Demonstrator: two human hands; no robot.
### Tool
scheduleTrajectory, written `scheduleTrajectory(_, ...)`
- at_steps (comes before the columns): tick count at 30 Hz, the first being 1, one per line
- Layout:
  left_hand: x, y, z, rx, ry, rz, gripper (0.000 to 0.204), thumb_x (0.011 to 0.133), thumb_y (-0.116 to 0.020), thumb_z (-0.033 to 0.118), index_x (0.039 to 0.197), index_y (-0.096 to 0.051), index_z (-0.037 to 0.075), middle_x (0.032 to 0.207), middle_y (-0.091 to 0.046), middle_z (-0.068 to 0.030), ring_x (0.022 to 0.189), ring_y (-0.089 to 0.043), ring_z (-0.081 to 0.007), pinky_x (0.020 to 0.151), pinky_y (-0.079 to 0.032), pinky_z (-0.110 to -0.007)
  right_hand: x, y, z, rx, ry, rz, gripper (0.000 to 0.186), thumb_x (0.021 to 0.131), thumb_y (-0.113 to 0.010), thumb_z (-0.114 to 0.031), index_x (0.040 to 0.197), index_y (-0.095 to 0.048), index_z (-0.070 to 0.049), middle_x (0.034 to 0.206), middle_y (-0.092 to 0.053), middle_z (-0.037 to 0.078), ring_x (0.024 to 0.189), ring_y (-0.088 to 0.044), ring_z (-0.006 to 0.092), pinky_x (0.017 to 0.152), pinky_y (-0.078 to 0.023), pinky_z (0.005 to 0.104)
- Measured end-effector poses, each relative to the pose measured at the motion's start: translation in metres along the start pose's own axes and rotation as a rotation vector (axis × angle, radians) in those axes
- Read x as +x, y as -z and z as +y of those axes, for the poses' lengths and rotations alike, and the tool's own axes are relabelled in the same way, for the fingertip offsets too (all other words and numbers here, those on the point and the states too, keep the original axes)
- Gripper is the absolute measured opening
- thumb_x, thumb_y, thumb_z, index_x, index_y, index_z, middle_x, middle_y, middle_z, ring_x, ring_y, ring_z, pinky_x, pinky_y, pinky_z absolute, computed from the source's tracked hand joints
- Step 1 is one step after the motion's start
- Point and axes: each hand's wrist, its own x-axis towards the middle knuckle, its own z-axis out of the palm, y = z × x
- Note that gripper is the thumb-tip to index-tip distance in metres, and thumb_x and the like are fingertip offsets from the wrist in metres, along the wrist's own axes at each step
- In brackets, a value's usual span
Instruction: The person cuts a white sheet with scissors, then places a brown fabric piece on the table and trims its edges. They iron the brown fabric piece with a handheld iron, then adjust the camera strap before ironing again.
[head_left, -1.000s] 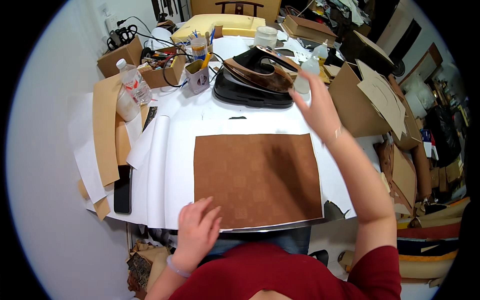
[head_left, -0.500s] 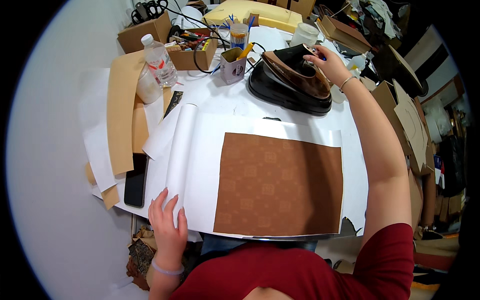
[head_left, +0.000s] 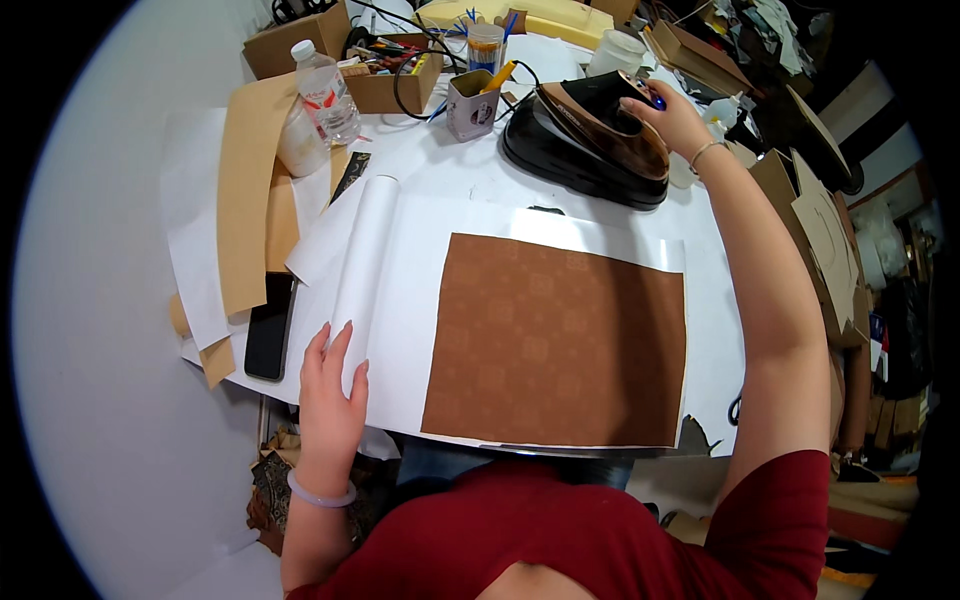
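At the far right of the table, my right hand (head_left: 672, 120) is closed round the handle of a bronze and black clothes iron (head_left: 632, 148). The iron rests tilted on its black base (head_left: 560, 172). My left hand (head_left: 335, 385) lies with its fingers stretched out over the near end of a rolled-up white paper (head_left: 367, 245). Between the hands a brown sheet with a faint square pattern (head_left: 555, 345) lies flat on white paper (head_left: 408, 300). Whether this sheet is cloth or leather I cannot tell.
A black phone (head_left: 267, 328) and tan paper strips (head_left: 245, 200) lie at the left. Behind them stand a plastic bottle (head_left: 322, 95), a square tin (head_left: 472, 108) and a box of tools (head_left: 395, 92). A dark cord (head_left: 398, 95) loops near the tin. Cardboard (head_left: 825, 235) leans at the right.
The whole view has tilted, so the table sits higher in it. My left hand has slid a little farther along the paper roll, its fingers straighter. My right hand stays on the iron.
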Motion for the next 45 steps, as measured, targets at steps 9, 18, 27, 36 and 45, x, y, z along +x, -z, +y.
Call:
scheduleTrajectory(9,0.003,-0.006,0.001,0.070,-0.024,-0.016,0.047,0.098,-0.072,0.008,0.144,-0.065,0.011,0.152,-0.053,-0.0164,0.127,-0.058,-0.0366,0.107,-0.051,-0.045,0.016,0.005,-0.007,-0.028,-0.005,-0.067,0.075,0.086,-0.082,-0.066,0.126,-0.072,-0.003,0.112,-0.075,0.014,0.102,-0.070,0.0274,0.094,-0.054,0.0378)
scheduleTrajectory(18,0.007,-0.004,0.004,0.024,-0.038,-0.018,0.047,0.097,-0.073,0.008,0.142,-0.067,0.012,0.152,-0.054,-0.0157,0.129,-0.058,-0.0357,0.108,-0.051,-0.044,0.032,0.016,-0.008,-0.037,-0.036,-0.265,0.064,0.087,-0.083,-0.061,0.114,-0.073,-0.003,0.102,-0.072,0.012,0.093,-0.066,0.0242,0.088,-0.053,0.0361)
scheduleTrajectory(27,0.012,-0.011,0.007,0.045,-0.072,-0.028,0.046,0.096,-0.073,0.008,0.141,-0.067,0.012,0.151,-0.053,-0.0182,0.124,-0.058,-0.0401,0.106,-0.051,-0.046,0.004,0.043,-0.045,-0.097,0.138,0.024,0.054,0.096,-0.077,-0.054,0.111,-0.067,-0.003,0.092,-0.071,0.015,0.083,-0.068,0.0296,0.080,-0.054,0.0404)
scheduleTrajectory(36,0.007,0.000,0.002,-0.043,-0.028,-0.018,0.040,0.098,-0.070,0.008,0.138,-0.069,0.010,0.148,-0.057,-0.0181,0.129,-0.058,-0.0387,0.109,-0.050,-0.045,-0.160,0.090,-0.153,-0.089,0.215,-0.012,0.045,0.097,-0.076,-0.047,0.116,-0.066,-0.007,0.085,-0.072,0.017,0.076,-0.071,0.0383,0.070,-0.055,0.0463)
scheduleTrajectory(45,0.009,-0.009,-0.001,-0.074,-0.041,-0.011,0.039,0.099,-0.070,0.009,0.138,-0.071,0.012,0.150,-0.056,-0.0161,0.128,-0.058,-0.0371,0.109,-0.050,-0.044,-0.274,0.032,-0.177,-0.136,0.194,-0.347,0.041,0.095,-0.080,-0.038,0.115,-0.061,-0.007,0.089,-0.073,0.018,0.082,-0.072,0.0401,0.071,-0.058,0.0447)
